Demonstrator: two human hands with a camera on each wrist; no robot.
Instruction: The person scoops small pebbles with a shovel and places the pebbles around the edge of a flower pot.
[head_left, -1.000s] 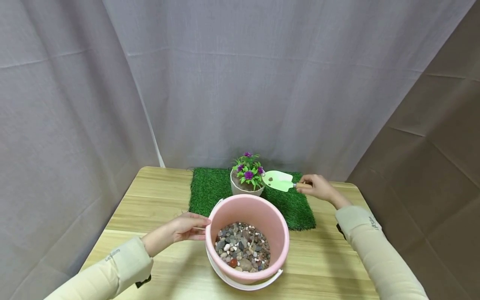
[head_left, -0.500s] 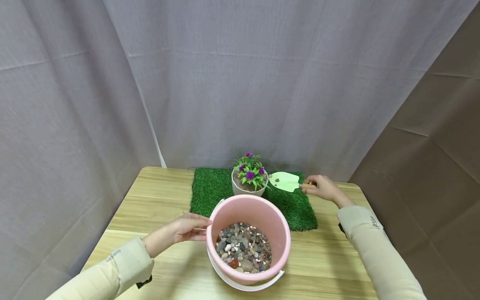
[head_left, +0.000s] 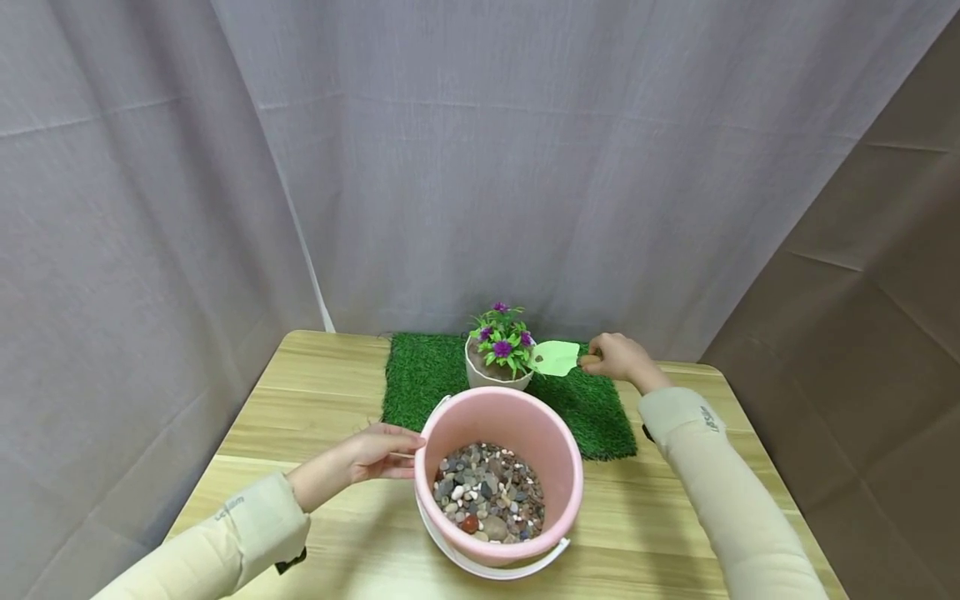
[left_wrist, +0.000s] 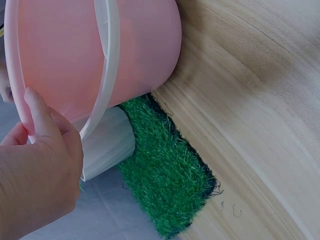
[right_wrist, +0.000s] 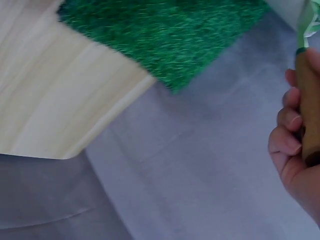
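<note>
My left hand point(head_left: 378, 454) pinches the left rim of a pink bucket point(head_left: 517, 417), thumb outside and fingertips over the edge in the left wrist view. Pebbles point(head_left: 487, 492) of mixed colours lie in its bottom, and its white handle hangs down in front. My right hand point(head_left: 618, 360) grips the wooden handle of a garden trowel point(head_left: 558, 358). The trowel's pale green blade reaches left to the right rim of a white flowerpot point(head_left: 491, 382), with a small brown stone on it. Purple flowers point(head_left: 502, 349) and green leaves stand in the pot.
Behind the bucket, a green artificial grass mat point(head_left: 420, 375) lies under the pot on the wooden table point(head_left: 315, 400). Grey cloth point(head_left: 480, 183) hangs close behind the table, and a brown cloth point(head_left: 855, 350) hangs at the right.
The trowel first shifted slightly right, then came left to the pot's rim as my right hand turned and rose a little. Fewer stones show on its blade. My left hand stays on the bucket.
</note>
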